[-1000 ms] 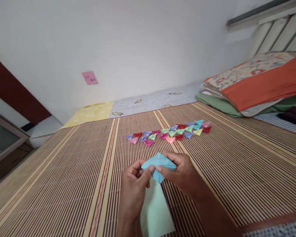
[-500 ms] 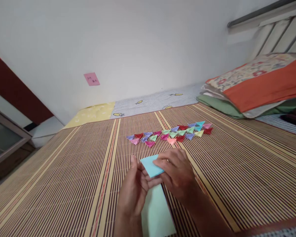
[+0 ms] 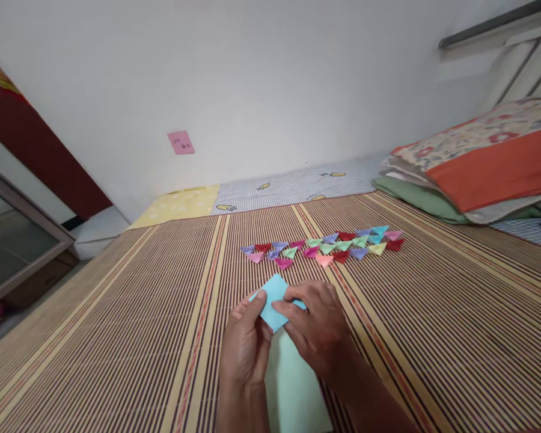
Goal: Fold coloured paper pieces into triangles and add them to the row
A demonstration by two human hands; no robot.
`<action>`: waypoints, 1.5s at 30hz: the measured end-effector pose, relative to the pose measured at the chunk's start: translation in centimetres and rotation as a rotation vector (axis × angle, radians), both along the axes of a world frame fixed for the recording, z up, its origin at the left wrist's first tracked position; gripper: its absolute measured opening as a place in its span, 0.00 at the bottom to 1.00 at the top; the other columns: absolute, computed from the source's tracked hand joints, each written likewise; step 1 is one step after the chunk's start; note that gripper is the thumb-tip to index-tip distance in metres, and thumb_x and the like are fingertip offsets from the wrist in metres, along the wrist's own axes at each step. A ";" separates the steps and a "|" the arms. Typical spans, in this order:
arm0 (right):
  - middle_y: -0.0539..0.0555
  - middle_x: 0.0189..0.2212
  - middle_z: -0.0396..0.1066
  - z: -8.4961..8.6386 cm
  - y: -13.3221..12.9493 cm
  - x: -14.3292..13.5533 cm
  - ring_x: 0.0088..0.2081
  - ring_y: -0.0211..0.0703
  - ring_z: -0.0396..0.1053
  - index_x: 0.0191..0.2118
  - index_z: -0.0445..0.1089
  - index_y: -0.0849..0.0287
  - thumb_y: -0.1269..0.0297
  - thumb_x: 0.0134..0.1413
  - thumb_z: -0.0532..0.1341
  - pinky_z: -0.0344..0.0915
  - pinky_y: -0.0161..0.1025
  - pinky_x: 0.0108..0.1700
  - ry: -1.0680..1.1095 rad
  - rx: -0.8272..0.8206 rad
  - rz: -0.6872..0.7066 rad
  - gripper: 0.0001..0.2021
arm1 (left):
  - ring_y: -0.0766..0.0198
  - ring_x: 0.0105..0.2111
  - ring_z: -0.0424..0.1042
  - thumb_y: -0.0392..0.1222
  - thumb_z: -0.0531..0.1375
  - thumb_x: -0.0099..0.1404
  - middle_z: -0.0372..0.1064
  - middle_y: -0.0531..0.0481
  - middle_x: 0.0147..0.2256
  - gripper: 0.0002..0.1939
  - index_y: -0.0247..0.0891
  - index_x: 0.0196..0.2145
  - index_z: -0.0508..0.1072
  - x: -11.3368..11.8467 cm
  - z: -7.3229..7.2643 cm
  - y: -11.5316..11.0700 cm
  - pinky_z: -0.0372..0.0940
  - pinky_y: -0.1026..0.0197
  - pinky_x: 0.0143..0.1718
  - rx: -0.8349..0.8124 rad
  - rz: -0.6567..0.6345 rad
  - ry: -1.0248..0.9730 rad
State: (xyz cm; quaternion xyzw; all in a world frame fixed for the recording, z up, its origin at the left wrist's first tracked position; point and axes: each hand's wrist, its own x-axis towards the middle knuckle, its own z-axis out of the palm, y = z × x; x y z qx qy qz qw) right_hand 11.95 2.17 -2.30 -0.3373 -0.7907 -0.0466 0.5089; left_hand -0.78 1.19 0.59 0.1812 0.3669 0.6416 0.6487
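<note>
Above the green paper [image 3: 295, 385], your left hand [image 3: 247, 337] and right hand [image 3: 318, 322] grasp the blue paper [image 3: 274, 300] between their fingers, near the folded shapes [image 3: 344, 246] on the mat [image 3: 153, 325].

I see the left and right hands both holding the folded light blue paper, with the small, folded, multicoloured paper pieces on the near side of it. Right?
One error: the small, folded, multicoloured paper pieces lie beyond it, as the head view shows. The left hand and right hand do hold the folded light blue paper.
</note>
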 end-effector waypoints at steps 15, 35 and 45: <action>0.54 0.38 0.73 0.0 0.3 0.3 0.42 0.49 0.66 0.40 0.73 0.57 0.72 0.65 0.57 0.57 0.46 0.44 0.093 -0.139 0.086 0.08 | 0.65 0.25 0.74 0.41 0.76 0.47 0.77 0.48 0.27 0.14 0.30 0.28 0.79 -0.4 -1.1 0.4 0.74 0.63 0.30 0.045 0.029 0.038; 0.50 0.28 0.68 1.4 0.2 0.8 0.34 0.44 0.66 0.28 0.67 0.56 0.68 0.61 0.60 0.60 0.40 0.37 0.412 -0.494 0.084 0.09 | 0.61 0.26 0.77 0.49 0.72 0.54 0.76 0.49 0.25 0.14 0.34 0.27 0.80 1.5 0.1 -0.7 0.75 0.59 0.31 0.117 0.055 0.251; 0.49 0.27 0.70 1.5 0.2 1.1 0.32 0.43 0.68 0.28 0.69 0.57 0.68 0.59 0.62 0.61 0.39 0.36 0.465 -0.585 0.053 0.08 | 0.63 0.28 0.77 0.47 0.74 0.52 0.80 0.48 0.28 0.14 0.35 0.32 0.82 1.4 -1.2 -0.4 0.73 0.62 0.34 0.079 0.091 0.438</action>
